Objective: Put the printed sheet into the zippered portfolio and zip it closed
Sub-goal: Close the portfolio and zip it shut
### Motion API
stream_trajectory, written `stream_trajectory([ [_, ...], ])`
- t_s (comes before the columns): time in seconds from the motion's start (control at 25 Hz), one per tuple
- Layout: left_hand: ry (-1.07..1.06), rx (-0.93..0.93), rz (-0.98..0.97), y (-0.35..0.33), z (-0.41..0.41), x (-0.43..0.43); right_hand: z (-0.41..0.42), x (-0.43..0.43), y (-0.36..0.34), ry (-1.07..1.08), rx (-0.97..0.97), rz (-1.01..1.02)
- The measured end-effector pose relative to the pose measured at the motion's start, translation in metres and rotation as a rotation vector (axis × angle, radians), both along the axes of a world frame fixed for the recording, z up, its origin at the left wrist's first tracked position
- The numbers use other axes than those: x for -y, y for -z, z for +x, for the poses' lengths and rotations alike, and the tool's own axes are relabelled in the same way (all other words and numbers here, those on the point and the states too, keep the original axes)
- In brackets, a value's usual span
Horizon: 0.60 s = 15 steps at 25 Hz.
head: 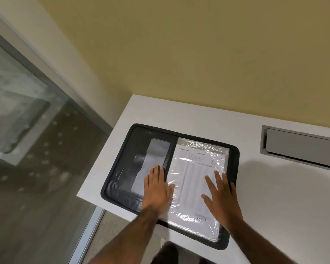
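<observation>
A dark grey zippered portfolio (120, 168) lies spread open and flat on the white desk (274, 197), near its left front corner. Its left half shows grey inner pockets. On its right half lies the printed sheet (192, 168) under a shiny clear plastic sleeve. My left hand (156, 189) rests flat across the spine, fingers apart, its thumb on the plastic's left edge. My right hand (221, 195) lies flat with spread fingers on the right side of the sheet. Neither hand grips anything.
A grey cable hatch (301, 145) is set into the desk at the back right. A yellowish wall rises behind the desk. To the left stands a glass partition (27, 130) with a metal frame. The portfolio's front corner overhangs the desk edge.
</observation>
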State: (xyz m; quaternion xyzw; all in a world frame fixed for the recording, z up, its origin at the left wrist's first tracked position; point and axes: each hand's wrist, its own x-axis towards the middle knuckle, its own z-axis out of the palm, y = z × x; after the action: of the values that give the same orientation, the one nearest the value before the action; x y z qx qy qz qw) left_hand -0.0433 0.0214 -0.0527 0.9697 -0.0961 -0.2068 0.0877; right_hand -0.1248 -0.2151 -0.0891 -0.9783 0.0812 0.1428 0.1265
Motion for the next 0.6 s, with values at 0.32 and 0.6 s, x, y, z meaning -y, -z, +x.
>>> stream_trajectory([
  [0.32, -0.372, 0.018, 0.036, -0.003, 0.076, -0.136, -0.001, -0.032, -0.017, 0.190, -0.001, -0.022],
  [0.6, -0.445, -0.005, -0.051, 0.002, 0.104, -0.167, 0.033, -0.161, -0.046, 0.113, -0.039, 0.219],
])
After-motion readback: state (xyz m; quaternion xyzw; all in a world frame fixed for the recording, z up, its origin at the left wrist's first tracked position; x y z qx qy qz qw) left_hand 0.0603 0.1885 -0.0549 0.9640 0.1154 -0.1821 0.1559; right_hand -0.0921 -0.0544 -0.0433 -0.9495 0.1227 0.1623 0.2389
